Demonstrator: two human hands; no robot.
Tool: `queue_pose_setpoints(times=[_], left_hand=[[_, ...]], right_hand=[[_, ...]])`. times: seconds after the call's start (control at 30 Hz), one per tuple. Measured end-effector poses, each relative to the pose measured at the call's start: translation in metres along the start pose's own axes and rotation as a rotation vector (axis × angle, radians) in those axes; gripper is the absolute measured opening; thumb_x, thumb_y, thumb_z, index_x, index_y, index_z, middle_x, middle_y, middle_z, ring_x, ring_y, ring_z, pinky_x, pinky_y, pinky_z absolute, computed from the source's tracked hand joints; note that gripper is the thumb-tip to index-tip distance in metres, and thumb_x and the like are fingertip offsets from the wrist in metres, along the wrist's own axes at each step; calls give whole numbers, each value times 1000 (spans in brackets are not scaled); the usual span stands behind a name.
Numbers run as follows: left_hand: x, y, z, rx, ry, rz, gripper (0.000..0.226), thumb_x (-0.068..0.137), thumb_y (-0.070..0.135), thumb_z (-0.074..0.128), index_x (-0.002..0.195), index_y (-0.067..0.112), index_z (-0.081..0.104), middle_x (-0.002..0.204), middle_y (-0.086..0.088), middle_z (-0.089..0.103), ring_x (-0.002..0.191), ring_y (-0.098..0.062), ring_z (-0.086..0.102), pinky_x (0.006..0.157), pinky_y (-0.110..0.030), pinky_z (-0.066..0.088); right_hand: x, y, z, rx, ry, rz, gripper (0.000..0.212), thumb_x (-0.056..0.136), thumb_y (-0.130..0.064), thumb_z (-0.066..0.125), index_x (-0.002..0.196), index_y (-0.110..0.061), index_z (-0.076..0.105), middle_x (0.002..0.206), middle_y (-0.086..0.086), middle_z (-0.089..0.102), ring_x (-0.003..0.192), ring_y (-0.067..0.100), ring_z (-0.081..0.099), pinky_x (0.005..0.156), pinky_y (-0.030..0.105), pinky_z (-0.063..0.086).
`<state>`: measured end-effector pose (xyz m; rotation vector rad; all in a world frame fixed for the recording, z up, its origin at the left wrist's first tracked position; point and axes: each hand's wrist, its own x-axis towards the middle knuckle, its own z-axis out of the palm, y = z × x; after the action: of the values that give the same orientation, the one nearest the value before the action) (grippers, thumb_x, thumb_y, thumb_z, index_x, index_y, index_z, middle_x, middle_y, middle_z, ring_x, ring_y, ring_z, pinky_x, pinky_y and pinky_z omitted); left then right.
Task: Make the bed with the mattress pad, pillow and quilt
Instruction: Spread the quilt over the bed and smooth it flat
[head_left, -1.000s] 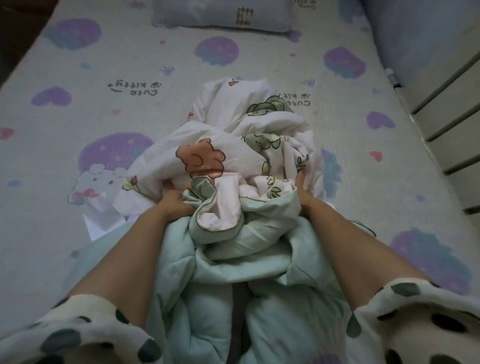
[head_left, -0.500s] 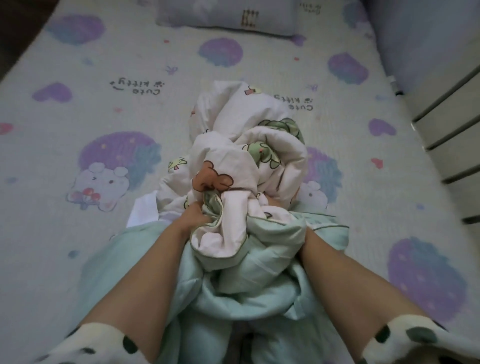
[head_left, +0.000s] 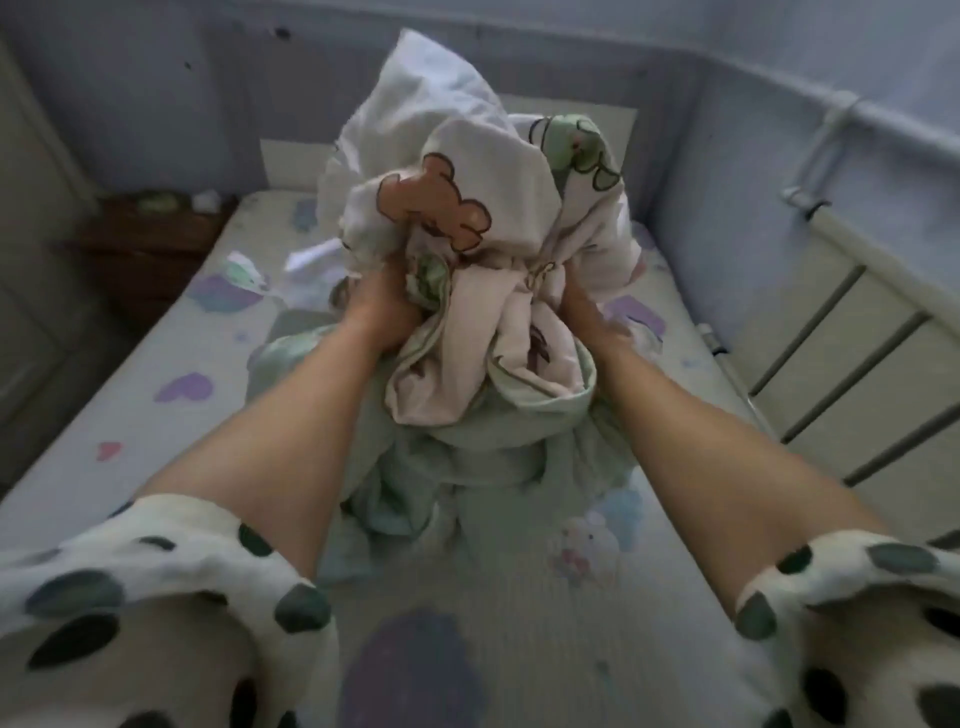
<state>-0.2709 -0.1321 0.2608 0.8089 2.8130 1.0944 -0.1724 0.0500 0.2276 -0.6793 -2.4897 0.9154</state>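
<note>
While bunched, quilt (head_left: 483, 249) sits between left hand (head_left: 382, 306) — right hand (head_left: 579, 312).

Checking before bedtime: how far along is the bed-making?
Done: the mattress pad lies flat on the bed. In hand: the left hand and right hand grip the bunched quilt, holding its top up off the pad. Left: spreading the quilt out flat.

Fingers of left hand (head_left: 382, 309) and right hand (head_left: 583, 312) buried in blurred quilt (head_left: 498, 208)
</note>
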Motion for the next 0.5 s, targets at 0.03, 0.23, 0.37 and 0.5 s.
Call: queue_pose_setpoints(times=[0.03,0.23,0.37,0.5], left_hand=[[14,6,-17,78,34,-11,51,91,16,55,139,8,39,142,-20,42,129,-36,41,107,-39,31],[25,-7,-52,296,198,-33,40,88,15,55,126,28,59,133,-13,57,122,-32,53,98,-39,40],[-3,-30,-50,431,136,-14,34,88,14,55,120,22,65,117,-21,64,110,-37,59,89,-39,45],[-43,-64,-53,413,-2,-22,40,82,4,58,118,19,66,115,-21,65,111,-37,59,89,-39,45]], right_hand=[[17,-3,-19,0,-40,-25,82,93,-41,50,151,-4,5,154,16,24,141,27,28,116,33,23],[30,7,-45,-357,-104,-18,67,90,-10,47,149,-24,19,135,24,47,119,39,51,96,39,43],[1,28,-35,-415,-91,-31,46,93,-13,44,138,-23,46,126,20,57,111,37,57,90,40,46],[-38,61,-40,-552,-183,38,34,87,-19,52,120,-25,59,118,15,62,103,34,60,87,36,49]])
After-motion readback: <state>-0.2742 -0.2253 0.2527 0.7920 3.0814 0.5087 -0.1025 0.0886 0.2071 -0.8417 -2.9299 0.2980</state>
